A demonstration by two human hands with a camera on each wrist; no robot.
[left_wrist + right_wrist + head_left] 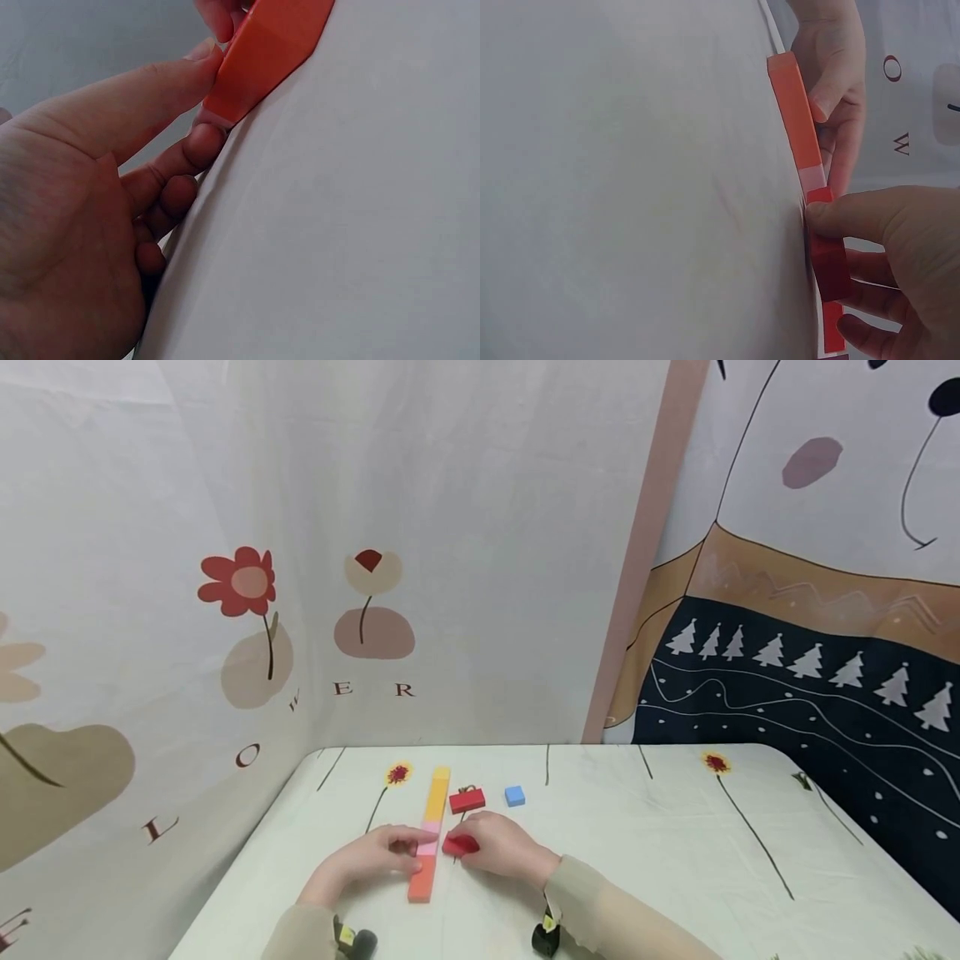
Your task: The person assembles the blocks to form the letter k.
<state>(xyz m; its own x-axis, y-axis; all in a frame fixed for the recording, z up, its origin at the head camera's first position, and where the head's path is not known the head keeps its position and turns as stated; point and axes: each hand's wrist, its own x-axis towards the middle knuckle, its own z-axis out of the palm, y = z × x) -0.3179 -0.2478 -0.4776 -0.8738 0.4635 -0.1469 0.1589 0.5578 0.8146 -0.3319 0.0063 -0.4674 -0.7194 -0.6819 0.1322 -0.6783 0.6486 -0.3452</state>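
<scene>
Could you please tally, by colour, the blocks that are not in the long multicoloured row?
Red: 2 (held red block in the right hand; far red block)
Blue: 1 (blue block)
Total: 3

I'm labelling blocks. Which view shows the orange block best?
The right wrist view: the orange block is large there, its length in frame. The head view shows it small, by the left hand; the left wrist view cuts it off at the top.
</scene>
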